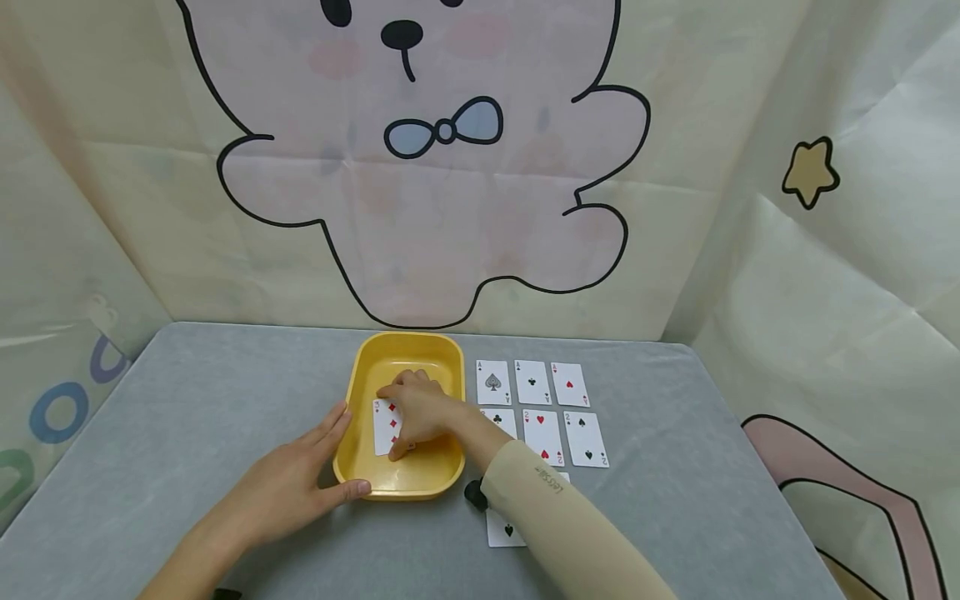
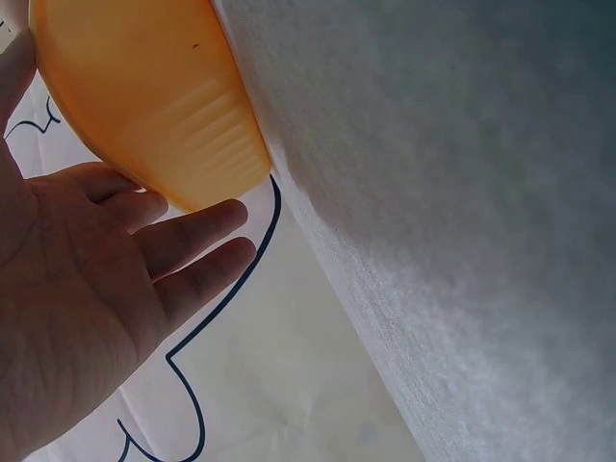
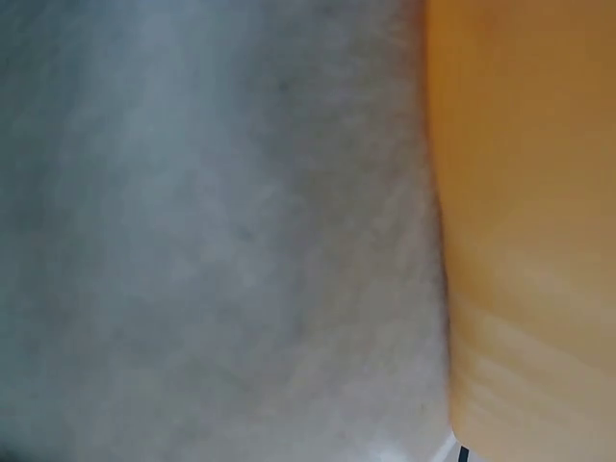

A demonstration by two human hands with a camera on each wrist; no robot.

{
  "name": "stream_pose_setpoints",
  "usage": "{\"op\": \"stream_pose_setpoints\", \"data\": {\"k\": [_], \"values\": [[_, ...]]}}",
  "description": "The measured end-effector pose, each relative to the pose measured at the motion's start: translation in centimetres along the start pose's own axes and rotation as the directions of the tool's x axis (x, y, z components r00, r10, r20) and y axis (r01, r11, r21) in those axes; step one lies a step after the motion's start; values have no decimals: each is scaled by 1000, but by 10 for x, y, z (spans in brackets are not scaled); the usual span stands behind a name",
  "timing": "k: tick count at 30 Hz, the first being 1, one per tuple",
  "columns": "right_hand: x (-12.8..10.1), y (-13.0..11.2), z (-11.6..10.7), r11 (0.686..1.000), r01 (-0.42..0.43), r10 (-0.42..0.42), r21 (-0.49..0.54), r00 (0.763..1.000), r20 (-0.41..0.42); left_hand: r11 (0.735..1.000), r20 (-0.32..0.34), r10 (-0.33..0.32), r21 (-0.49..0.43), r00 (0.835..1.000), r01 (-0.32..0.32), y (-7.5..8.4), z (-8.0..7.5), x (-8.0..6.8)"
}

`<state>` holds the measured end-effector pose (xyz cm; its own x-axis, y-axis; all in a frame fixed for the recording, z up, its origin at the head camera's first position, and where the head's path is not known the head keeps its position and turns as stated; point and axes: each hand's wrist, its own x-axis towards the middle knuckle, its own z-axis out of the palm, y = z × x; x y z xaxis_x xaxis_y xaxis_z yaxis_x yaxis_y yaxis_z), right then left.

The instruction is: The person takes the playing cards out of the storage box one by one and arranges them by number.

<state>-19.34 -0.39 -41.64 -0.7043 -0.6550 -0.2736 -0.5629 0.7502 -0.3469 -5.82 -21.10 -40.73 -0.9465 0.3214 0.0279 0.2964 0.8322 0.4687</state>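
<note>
In the head view a yellow tray (image 1: 408, 483) stands on the grey table. A white playing card with red diamonds (image 1: 384, 433) lies inside it. My right hand (image 1: 423, 408) reaches in from the right and holds this card between thumb and fingers at its near and far ends, covering its right side. On the tray's left side, my left hand (image 1: 296, 479) touches the rim, thumb at the front corner. The left wrist view has the left hand (image 2: 87, 260) with fingers stretched along the tray's wall (image 2: 144, 87). Only the tray's side (image 3: 529, 231) and table show in the right wrist view.
Right of the tray lie face-up cards in rows: an ace of spades (image 1: 492, 383), an ace of clubs (image 1: 532, 383), an ace of hearts (image 1: 570, 385) and several more. The right sleeve (image 1: 555, 517) partly hides the nearer ones. A printed cloth (image 1: 450, 242) hangs behind the table.
</note>
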Motion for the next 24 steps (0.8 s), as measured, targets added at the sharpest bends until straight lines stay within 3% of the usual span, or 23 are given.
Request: {"op": "stream_pose_setpoints", "data": {"k": [8, 17, 24], "values": [[-2, 0, 1, 1000, -7, 8, 24, 1000, -14, 1000, -3, 1, 0, 1000, -1, 1, 1, 1], [-2, -2, 3, 997, 50, -48, 63, 998, -35, 1000, -1, 1, -3, 1000, -1, 0, 0, 0], [-3, -2, 3, 993, 3, -4, 115, 1000, 5, 1000, 6, -5, 2, 1000, 5, 1, 0, -1]]}}
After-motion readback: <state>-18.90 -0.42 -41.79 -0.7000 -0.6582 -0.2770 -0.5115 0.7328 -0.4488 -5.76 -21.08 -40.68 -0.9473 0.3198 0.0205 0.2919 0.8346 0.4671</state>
